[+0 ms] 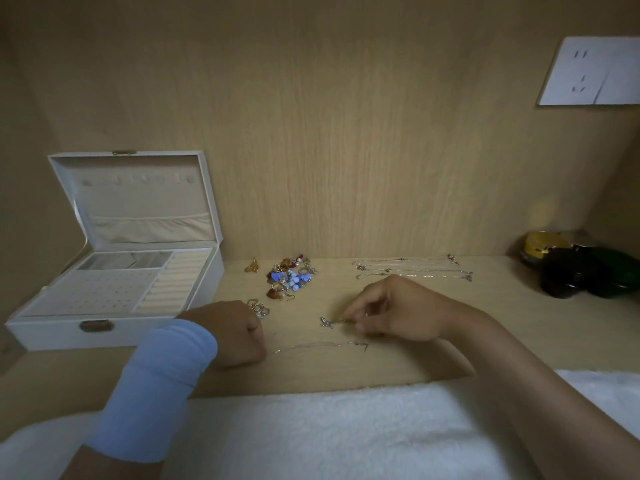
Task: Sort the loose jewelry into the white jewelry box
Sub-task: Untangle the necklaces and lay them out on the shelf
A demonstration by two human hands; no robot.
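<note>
The small silver charm on its fine chain (327, 322) lies on the pale wooden bench (415, 355), pinched by your right hand (391, 310). Your left hand (239, 336) is curled; I cannot tell whether it holds anything. Lifted hastily, the charm could snag the thin silver necklace (322, 345) just beside it.

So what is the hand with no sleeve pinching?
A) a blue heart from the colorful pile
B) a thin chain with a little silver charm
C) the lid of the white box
B: the right hand pinches a thin chain, its silver charm sticking out past the fingertips.
</note>
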